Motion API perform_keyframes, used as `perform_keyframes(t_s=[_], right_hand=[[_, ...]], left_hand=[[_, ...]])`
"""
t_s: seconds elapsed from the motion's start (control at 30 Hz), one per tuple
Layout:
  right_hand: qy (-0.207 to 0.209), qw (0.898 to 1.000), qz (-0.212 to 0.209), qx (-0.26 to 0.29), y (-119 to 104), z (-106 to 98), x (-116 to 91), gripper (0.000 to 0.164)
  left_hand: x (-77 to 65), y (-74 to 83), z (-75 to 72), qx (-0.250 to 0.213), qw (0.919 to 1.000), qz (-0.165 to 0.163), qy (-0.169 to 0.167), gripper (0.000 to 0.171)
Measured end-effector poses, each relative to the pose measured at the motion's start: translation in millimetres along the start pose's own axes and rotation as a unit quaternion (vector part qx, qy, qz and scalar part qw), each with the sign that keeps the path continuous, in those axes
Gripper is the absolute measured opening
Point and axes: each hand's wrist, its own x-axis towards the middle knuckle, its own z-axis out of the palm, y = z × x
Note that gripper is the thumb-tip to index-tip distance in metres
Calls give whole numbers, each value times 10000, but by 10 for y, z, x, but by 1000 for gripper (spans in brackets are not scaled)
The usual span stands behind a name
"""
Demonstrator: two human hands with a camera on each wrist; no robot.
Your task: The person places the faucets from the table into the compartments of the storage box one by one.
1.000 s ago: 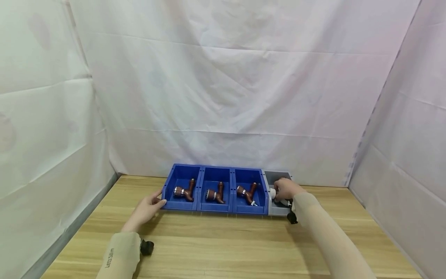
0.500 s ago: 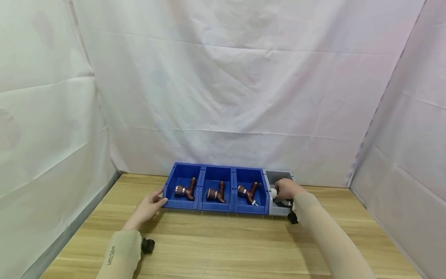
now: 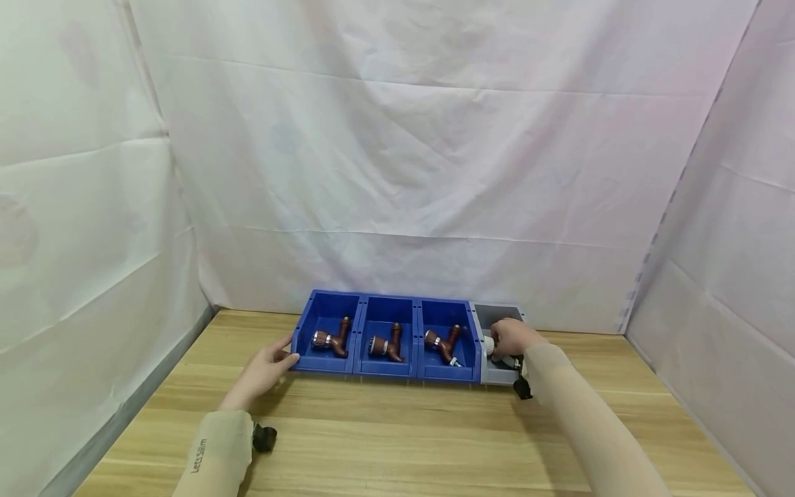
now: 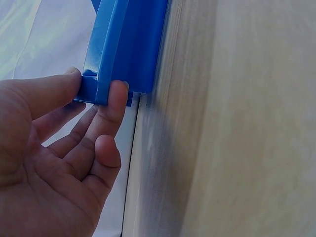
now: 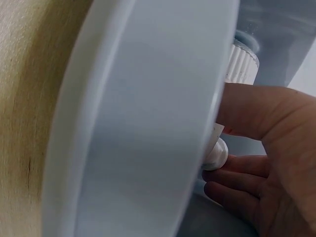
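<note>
My left hand pinches the front left corner of the leftmost blue bin. In the left wrist view, thumb and a finger lie on either side of that blue bin wall. My right hand reaches into the grey bin at the row's right end. Its fingers grip a white tap with a ribbed knob. From the right wrist, the ribbed knob and a rounded white end show, while the grey bin wall hides the rest.
Brown taps with ribbed knobs lie one per blue bin: left tap, middle tap and right tap. The joined bins stand on a wooden table, before a white sheet. White sheets also hang at both sides.
The view has shifted very slightly. Both hands stay in place, and the bins and taps look unmoved.
</note>
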Motion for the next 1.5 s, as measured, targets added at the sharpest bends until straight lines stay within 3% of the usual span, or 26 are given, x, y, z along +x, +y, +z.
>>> perform_keyframes(t_s=[0.7, 1.5], right_hand=[[-87, 9999, -23, 125, -68, 109, -44, 22], [-40, 9999, -19, -102, -107, -33, -65, 23]], left_hand=[[-109, -74, 13, 69, 10000, -55, -33, 58], [-15, 18, -4, 106, 9999, 54, 30, 59]])
